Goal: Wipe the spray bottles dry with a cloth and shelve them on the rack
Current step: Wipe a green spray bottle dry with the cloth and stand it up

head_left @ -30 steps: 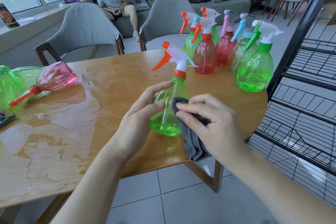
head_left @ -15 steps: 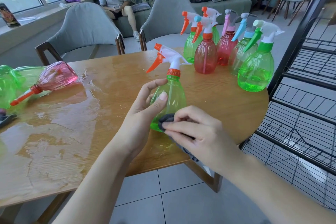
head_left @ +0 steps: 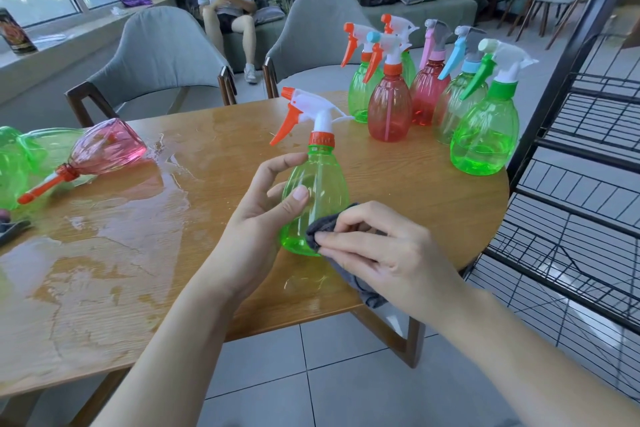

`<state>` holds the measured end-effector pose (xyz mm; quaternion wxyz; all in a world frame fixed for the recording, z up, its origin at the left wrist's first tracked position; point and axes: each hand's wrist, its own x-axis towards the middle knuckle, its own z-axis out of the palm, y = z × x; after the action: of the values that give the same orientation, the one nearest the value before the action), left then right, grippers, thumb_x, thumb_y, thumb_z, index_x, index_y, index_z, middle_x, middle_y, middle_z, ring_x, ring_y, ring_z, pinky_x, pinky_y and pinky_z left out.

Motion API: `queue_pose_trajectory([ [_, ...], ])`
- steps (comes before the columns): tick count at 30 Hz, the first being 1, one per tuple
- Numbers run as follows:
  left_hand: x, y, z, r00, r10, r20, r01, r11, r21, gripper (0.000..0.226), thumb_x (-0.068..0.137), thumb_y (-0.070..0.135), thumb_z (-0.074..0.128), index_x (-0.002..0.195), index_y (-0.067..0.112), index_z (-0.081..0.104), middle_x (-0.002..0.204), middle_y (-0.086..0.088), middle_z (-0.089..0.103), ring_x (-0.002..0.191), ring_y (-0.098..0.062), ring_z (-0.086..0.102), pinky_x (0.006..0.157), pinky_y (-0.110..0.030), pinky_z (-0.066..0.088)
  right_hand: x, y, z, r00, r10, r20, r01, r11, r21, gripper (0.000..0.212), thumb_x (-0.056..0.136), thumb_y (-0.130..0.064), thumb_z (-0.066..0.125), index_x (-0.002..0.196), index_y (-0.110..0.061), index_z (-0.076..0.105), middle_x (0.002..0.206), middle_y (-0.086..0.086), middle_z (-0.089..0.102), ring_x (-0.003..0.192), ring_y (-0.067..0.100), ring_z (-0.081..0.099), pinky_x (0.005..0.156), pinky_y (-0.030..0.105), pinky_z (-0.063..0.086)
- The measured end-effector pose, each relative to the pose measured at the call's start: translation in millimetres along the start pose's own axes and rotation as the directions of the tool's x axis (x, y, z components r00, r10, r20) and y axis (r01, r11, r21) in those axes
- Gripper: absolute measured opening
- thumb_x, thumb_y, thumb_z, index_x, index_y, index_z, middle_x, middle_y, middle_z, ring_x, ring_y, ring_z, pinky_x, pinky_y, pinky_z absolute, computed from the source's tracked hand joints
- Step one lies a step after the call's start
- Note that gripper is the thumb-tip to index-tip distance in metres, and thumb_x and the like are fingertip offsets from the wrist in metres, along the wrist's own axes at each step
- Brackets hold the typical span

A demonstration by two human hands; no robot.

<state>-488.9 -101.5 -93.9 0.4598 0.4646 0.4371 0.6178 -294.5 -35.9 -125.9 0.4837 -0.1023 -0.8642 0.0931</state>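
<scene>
Now the left hand [head_left: 263,208] holds the green spray bottle [head_left: 317,194] standing straight up at the near edge of the wooden table [head_left: 398,180], the right hand [head_left: 377,250] pinches the grey cloth [head_left: 320,229] against its bottom, and the black wire rack [head_left: 581,156] waits to the right, nearer that hand.

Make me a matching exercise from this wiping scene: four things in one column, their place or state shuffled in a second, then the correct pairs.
Things
1. green bottle with orange trigger
2. grey cloth
3. pink bottle
4. green bottle with green trigger

States
A. lying on its side by the spilled water
B. upright at the table edge nearest the rack
C. gripped by the left hand
D. pinched by the right hand

Pairs: 1-C, 2-D, 3-A, 4-B
</scene>
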Motion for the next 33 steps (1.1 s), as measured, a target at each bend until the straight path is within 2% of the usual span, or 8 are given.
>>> queue_pose_trajectory([
  [3, -2.5, 0.5, -3.3, 0.998, 0.005, 0.056, -0.005, 1.0, 0.015, 0.044, 0.09, 0.029, 0.072, 0.132, 0.028, 0.063, 0.132, -0.023, 0.066, 0.11, -0.034, 0.066, 0.091, -0.045, 0.052, 8.5, -0.9, -0.6, 0.994, 0.053, -0.093, -0.053, 0.999, 0.0, 0.016, 0.091, -0.008, 0.081, 0.107, -0.005, 0.081, 0.096, 0.009, 0.069, 0.085, 0.014, 0.065, 0.081, 0.019, 0.052],
  [7, -3.3, -0.3, -8.2, 0.993, 0.016, 0.119, -0.026, 0.997, 0.077, 0.039, 0.094, 0.024, 0.077, 0.132, 0.026, 0.066, 0.14, -0.016, 0.065, 0.122, -0.033, 0.065, 0.1, -0.047, 0.052, 23.3, -0.7, -5.2, 0.965, 0.159, -0.21, -0.161, 0.987, 0.008, 0.015, 0.091, -0.011, 0.08, 0.105, -0.006, 0.082, 0.095, 0.007, 0.07, 0.086, 0.011, 0.065, 0.081, 0.017, 0.05],
  [15, -3.3, -5.0, -6.2, 0.989, 0.091, 0.116, -0.109, 0.981, 0.16, 0.043, 0.095, 0.028, 0.07, 0.137, 0.032, 0.065, 0.144, -0.009, 0.063, 0.135, -0.039, 0.057, 0.112, -0.06, 0.047, 24.0, 6.2, -7.3, 0.883, 0.406, -0.237, -0.366, 0.91, 0.196, 0.015, 0.094, -0.015, 0.076, 0.107, -0.01, 0.081, 0.098, -0.004, 0.069, 0.086, 0.008, 0.068, 0.078, 0.015, 0.049],
  [19, -2.7, -9.9, -5.2, 0.991, 0.126, 0.05, -0.134, 0.971, 0.2, 0.031, 0.1, 0.031, 0.066, 0.13, 0.028, 0.07, 0.141, -0.007, 0.065, 0.137, -0.044, 0.054, 0.117, -0.072, 0.034, 10.9, -3.0, 2.9, 0.909, 0.365, -0.201, -0.342, 0.929, 0.14, 0.03, 0.088, -0.022, 0.08, 0.113, -0.006, 0.079, 0.102, 0.0, 0.067, 0.095, 0.0, 0.062, 0.085, 0.01, 0.044],
  [21, -3.2, -10.9, -3.6, 0.991, 0.128, 0.023, -0.13, 0.968, 0.216, 0.025, 0.103, 0.026, 0.062, 0.126, 0.028, 0.072, 0.136, -0.006, 0.068, 0.131, -0.033, 0.059, 0.118, -0.064, 0.038, 8.8, -5.5, 5.8, 0.919, 0.338, -0.204, -0.323, 0.941, 0.102, 0.036, 0.087, -0.025, 0.08, 0.116, -0.004, 0.078, 0.104, 0.002, 0.066, 0.098, -0.002, 0.059, 0.088, 0.009, 0.043],
  [24, -4.2, -8.9, -0.8, 0.993, 0.115, 0.008, -0.115, 0.972, 0.207, 0.026, 0.103, 0.023, 0.059, 0.124, 0.028, 0.073, 0.131, -0.004, 0.069, 0.121, -0.025, 0.062, 0.11, -0.055, 0.044, 13.7, -2.7, 3.0, 0.926, 0.3, -0.229, -0.288, 0.954, 0.084, 0.028, 0.09, -0.015, 0.078, 0.115, -0.002, 0.078, 0.102, 0.005, 0.068, 0.094, -0.002, 0.059, 0.087, 0.009, 0.043],
  [29, -2.7, -11.1, 2.7, 0.994, 0.111, 0.021, -0.113, 0.971, 0.211, 0.027, 0.102, 0.025, 0.06, 0.126, 0.027, 0.073, 0.138, -0.007, 0.067, 0.134, -0.041, 0.056, 0.118, -0.069, 0.036, 18.3, 1.4, -1.5, 0.911, 0.32, -0.259, -0.3, 0.947, 0.116, 0.023, 0.093, -0.012, 0.075, 0.114, -0.005, 0.079, 0.099, 0.005, 0.068, 0.093, 0.003, 0.062, 0.083, 0.012, 0.045],
  [33, 1.6, -13.0, 5.5, 0.995, 0.1, -0.015, -0.096, 0.979, 0.181, 0.026, 0.103, 0.031, 0.06, 0.127, 0.03, 0.07, 0.136, -0.006, 0.067, 0.132, -0.038, 0.057, 0.117, -0.074, 0.033, 6.6, -1.0, 0.0, 0.946, 0.254, -0.2, -0.24, 0.966, 0.091, 0.02, 0.092, -0.01, 0.076, 0.111, -0.004, 0.08, 0.099, 0.005, 0.068, 0.089, 0.011, 0.064, 0.08, 0.021, 0.05],
])
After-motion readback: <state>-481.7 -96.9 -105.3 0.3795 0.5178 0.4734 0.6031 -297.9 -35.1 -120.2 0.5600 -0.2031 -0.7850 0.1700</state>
